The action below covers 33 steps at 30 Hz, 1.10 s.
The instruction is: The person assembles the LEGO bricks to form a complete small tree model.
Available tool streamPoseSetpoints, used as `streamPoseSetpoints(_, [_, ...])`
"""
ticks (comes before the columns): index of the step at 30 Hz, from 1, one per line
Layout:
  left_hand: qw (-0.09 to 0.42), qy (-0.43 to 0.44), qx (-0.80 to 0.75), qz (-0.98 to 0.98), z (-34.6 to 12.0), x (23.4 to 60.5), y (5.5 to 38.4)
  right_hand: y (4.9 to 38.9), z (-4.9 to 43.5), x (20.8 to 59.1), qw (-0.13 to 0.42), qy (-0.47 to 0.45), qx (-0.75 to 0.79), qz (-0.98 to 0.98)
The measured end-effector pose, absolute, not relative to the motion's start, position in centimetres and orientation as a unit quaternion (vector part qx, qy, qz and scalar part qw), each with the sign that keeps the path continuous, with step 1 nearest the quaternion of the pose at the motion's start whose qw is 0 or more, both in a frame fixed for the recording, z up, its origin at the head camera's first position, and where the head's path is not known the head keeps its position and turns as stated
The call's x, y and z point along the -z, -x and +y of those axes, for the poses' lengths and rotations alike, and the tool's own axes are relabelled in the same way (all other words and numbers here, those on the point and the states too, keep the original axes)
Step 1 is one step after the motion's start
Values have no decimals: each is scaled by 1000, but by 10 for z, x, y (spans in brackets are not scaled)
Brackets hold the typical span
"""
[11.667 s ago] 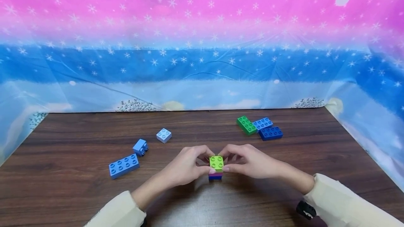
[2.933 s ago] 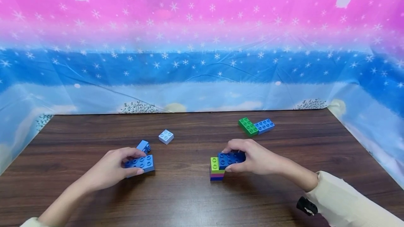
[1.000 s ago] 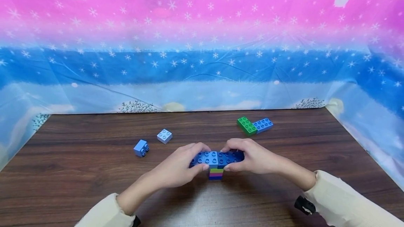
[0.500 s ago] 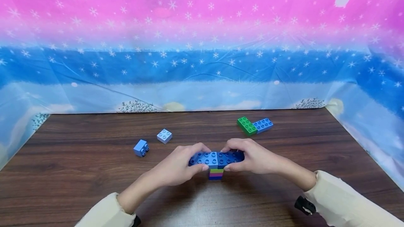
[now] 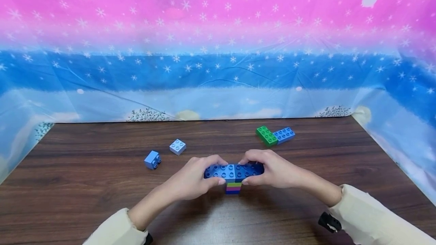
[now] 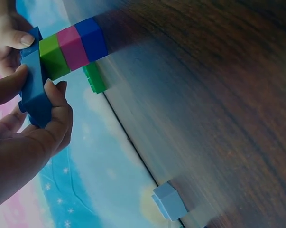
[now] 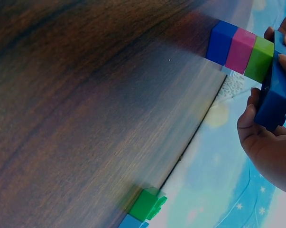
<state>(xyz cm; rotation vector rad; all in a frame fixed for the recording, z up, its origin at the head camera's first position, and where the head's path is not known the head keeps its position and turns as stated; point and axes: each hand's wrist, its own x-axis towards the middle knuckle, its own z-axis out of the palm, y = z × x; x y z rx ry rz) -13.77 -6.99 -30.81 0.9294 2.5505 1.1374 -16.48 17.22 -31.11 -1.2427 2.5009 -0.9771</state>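
A small tower stands upright on the table, made of a blue brick (image 6: 91,39), a magenta brick (image 6: 72,47) and a lime green brick (image 6: 54,57) on top. Two long eight-stud bricks lie end to end across the lime brick, sticking out to either side. My left hand (image 5: 194,179) grips the medium blue brick (image 5: 223,171) between thumb and fingers. From the other side, my right hand (image 5: 277,171) holds the dark blue brick (image 5: 246,171) in the same way. Both bricks' outer ends are partly covered by the hands.
Left of the tower lie a blue brick tipped on its side (image 5: 152,160) and a pale blue four-stud brick (image 5: 178,146). A green brick (image 5: 267,135) touches another blue brick (image 5: 284,135) at the back right. A patterned cloth (image 5: 218,71) hangs behind the wooden table (image 5: 85,184).
Since the earliest frame, the dark blue brick came from the back right and the medium blue one from the left, onto the lime brick. Over the last second the hands barely moved.
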Motion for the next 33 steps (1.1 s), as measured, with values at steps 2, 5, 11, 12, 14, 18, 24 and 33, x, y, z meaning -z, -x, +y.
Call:
streamPoseSetpoints(2, [99,-313,-385,862,-70,308,138,165,172,311,91,418,328,842])
streamPoseSetpoints(5, [99,-313,-387,862,-70,308,138,165,172,311,91,419,328,842])
streamPoseSetpoints(11, [99,-311,-387,862,-70,308,138,165,172,312,90,420,325,843])
streamPoseSetpoints(12, [99,-310,-387,863,-70,308,138,165,172,312,90,419,324,843])
streamPoseSetpoints(14, [99,-308,-387,863,-70,308,138,165,172,311,90,418,324,844])
streamPoseSetpoints(18, [99,-307,-388,864,-69,308,138,165,173,311,91,415,324,845])
streamPoseSetpoints(24, [95,-307,-386,864,-70,309,138,165,173,311,95,414,321,847])
streamPoseSetpoints(33, [95,-306,-386,865,-70,308,139,163,175,307,104,412,304,853])
